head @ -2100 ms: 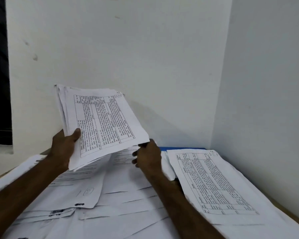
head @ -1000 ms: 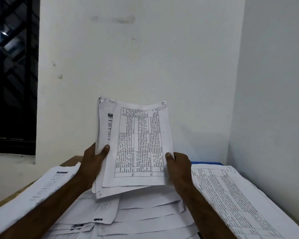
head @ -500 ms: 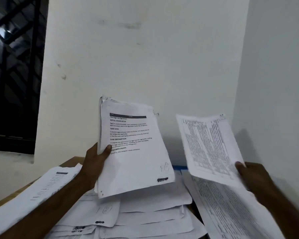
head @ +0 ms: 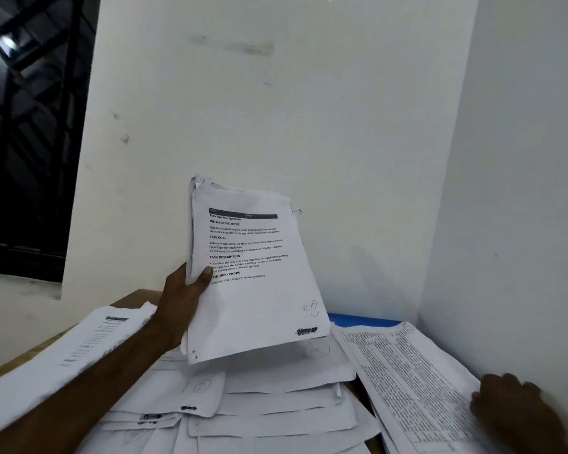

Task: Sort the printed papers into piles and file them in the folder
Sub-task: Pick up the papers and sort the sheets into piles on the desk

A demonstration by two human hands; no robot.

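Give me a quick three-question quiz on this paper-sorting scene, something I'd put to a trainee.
1. True or false: the left hand holds the stack of papers clear of the table.
2. The right hand touches: A) the pile of table-printed sheets; B) the stack of papers; C) the left hand.
3. Fill in: the folder by the wall is ___ in colour.

Key: 1 true; 2 A; 3 blue.
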